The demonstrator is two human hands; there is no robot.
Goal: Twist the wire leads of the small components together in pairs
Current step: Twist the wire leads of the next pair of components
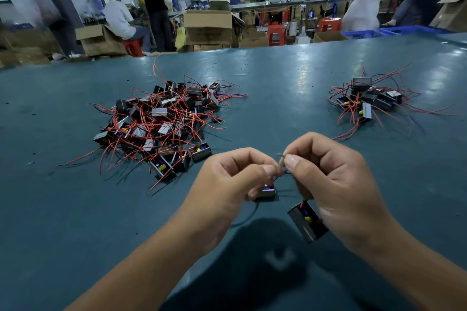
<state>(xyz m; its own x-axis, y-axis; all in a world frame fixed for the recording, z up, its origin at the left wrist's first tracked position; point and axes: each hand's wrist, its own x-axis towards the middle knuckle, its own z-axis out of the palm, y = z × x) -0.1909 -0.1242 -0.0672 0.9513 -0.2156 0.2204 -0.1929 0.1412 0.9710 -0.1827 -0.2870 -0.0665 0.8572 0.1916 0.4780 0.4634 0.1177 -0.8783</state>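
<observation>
Two boxes [307,222] hung below your hands at lower centre; your left hand [227,179] and right hand [333,184] pinched the leads [280,156]. The thin ends could slip from your fingertips and untwist.

A teal table [278,78] carries a large component pile [161,124] and a smaller pile [371,98].

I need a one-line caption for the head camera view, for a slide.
Both hands, left and right, pinch wire ends of two components between a big pile and a small pile.
</observation>
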